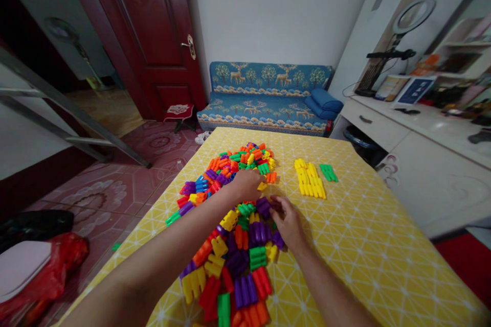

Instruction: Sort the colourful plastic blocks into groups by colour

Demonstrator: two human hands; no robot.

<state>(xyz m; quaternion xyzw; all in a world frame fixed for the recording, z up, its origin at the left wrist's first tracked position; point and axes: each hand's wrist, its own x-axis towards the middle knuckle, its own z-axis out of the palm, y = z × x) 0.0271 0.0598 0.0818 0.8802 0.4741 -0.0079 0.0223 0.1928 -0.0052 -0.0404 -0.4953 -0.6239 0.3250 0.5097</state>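
Plastic tube-shaped building blocks in yellow, purple, green, red, orange and blue lie in a long heap. My left hand (248,185) reaches over the middle of the heap, its fingers bent down around a yellow building block (262,186). At the heap's right side is my right hand (287,220), with thumb and fingers pinched at a purple building block (264,207). Further right, several yellow blocks are joined into a flat panel (310,180). A separate green block (329,172) lies beside that panel.
The table (368,225) has a yellow patterned cloth. Beyond its far edge stands a blue sofa (264,104). A white cabinet (433,148) is on the right; a metal ladder (88,122) and a red stool (179,112) are on the left.
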